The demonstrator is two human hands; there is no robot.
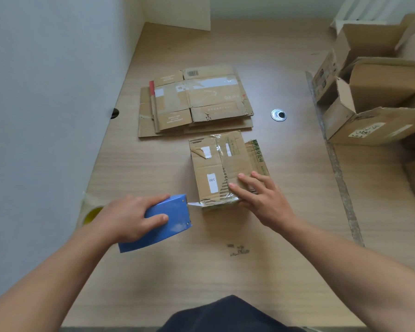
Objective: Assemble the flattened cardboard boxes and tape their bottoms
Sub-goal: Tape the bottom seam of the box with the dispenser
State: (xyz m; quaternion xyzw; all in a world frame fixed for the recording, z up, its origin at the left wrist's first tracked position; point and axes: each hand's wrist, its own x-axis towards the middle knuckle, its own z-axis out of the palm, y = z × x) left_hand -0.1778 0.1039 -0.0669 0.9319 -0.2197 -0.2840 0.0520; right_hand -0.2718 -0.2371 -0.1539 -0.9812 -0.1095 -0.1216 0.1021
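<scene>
A small assembled cardboard box stands bottom-up in the middle of the table, with clear tape along its centre seam. My right hand presses flat on its near right corner, fingers straight. My left hand grips a blue tape dispenser just left of the box's near edge. A short strip of clear tape runs from the dispenser to the box. A stack of flattened cardboard boxes lies further back on the table.
Several assembled open boxes are piled at the right of the wooden table. A metal cable grommet sits in the tabletop. A wall runs along the left. A yellowish tape roll lies at the table's left edge.
</scene>
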